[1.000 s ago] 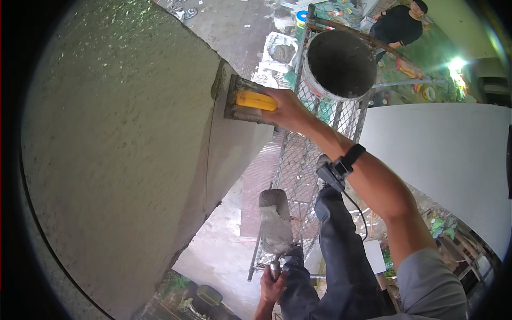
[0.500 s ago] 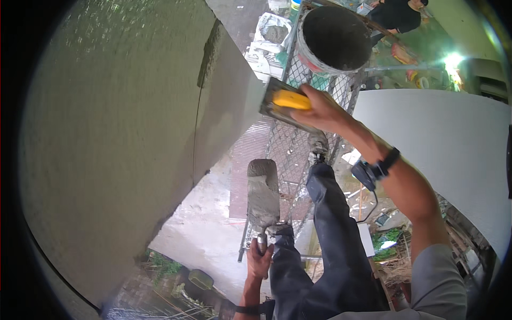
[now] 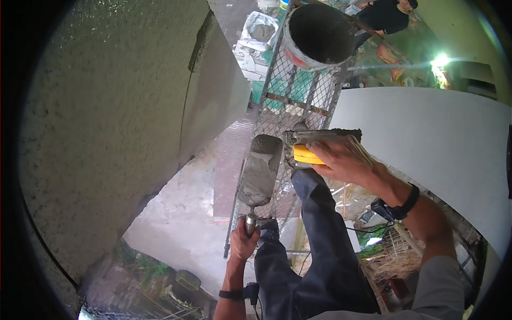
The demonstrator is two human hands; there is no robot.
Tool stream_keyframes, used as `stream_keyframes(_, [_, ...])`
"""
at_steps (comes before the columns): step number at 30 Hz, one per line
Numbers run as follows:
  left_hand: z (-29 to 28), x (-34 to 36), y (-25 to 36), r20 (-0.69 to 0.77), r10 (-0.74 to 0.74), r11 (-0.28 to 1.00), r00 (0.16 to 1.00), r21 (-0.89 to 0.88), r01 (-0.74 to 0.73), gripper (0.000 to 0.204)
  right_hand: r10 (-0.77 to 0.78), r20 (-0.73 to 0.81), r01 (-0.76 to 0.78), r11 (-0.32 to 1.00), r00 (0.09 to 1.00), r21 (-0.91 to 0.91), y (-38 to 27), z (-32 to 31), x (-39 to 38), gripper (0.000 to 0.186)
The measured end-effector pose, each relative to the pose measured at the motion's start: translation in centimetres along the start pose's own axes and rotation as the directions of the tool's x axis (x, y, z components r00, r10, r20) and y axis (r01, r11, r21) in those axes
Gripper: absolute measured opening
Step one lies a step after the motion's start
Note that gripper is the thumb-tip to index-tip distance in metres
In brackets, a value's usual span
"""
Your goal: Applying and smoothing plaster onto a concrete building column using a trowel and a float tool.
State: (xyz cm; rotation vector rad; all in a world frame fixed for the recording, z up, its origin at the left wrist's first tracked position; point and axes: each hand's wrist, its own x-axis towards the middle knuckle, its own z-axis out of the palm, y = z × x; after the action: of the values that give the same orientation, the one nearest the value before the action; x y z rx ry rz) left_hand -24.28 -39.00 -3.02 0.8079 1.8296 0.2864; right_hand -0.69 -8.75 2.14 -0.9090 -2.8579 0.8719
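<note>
My left hand (image 3: 245, 240) is wrapped round the handle of a trowel (image 3: 260, 178), whose long blade points away from me and carries grey wet mortar. In my right hand (image 3: 344, 159) is a plastering float (image 3: 322, 135) with a yellow handle (image 3: 308, 154). The float is tilted up on edge, with mortar along its far side. It is just right of the trowel blade, and they appear slightly apart. To the left stands a grey plastered wall (image 3: 106, 133), with a rough strip (image 3: 201, 40) near its corner.
I stand on a metal mesh scaffold platform (image 3: 288, 88). A large mortar-stained bucket (image 3: 293, 53) rests at its far end. Beyond are a white bag of grey material (image 3: 261, 31) and a person in dark clothes (image 3: 384, 17). A pale curved surface (image 3: 426, 138) lies to the right.
My right hand has drawn the float back from the wall corner, toward me and right, turning it on edge. The trowel has risen slightly and shifted. The whole view has moved a little.
</note>
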Motion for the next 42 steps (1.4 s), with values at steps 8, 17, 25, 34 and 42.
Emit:
stream_keyframes(8, [-0.9, 1.8, 3.1, 0.030, 0.159, 0.984, 0.987, 0.078, -0.161, 0.036, 0.027, 0.025, -0.023, 0.992, 0.999, -0.126, 0.2, -1.8, 1.5, 0.038])
stream_keyframes(17, [-3.8, 4.9, 8.5, -0.097, 0.242, 0.970, 0.965, -0.005, -0.243, 0.031, 0.036, -0.182, -0.062, 0.988, 0.983, -0.139, 1.8, -7.6, 3.0, 0.034])
stream_keyframes(25, [-5.1, -1.4, 5.1, -0.128, 0.043, 0.957, 0.991, -0.278, -0.077, 0.031, 0.485, 0.331, -0.322, -0.104, 0.810, 0.941, 4.1, -7.1, 6.1, 0.028])
stream_keyframes(34, [-3.7, -9.9, -0.7, -0.021, -0.274, 0.889, 0.962, -0.388, 0.244, 0.028, 0.347, 0.029, 0.090, -0.321, 0.937, 0.943, 3.3, 3.6, 20.6, 0.033])
stream_keyframes(42, [-1.3, -11.7, -3.1, 0.018, -0.353, 0.767, 0.935, -0.567, 0.300, 0.027, 0.421, -0.068, 0.074, 0.002, 0.905, 0.997, -0.5, 8.0, 22.8, 0.027])
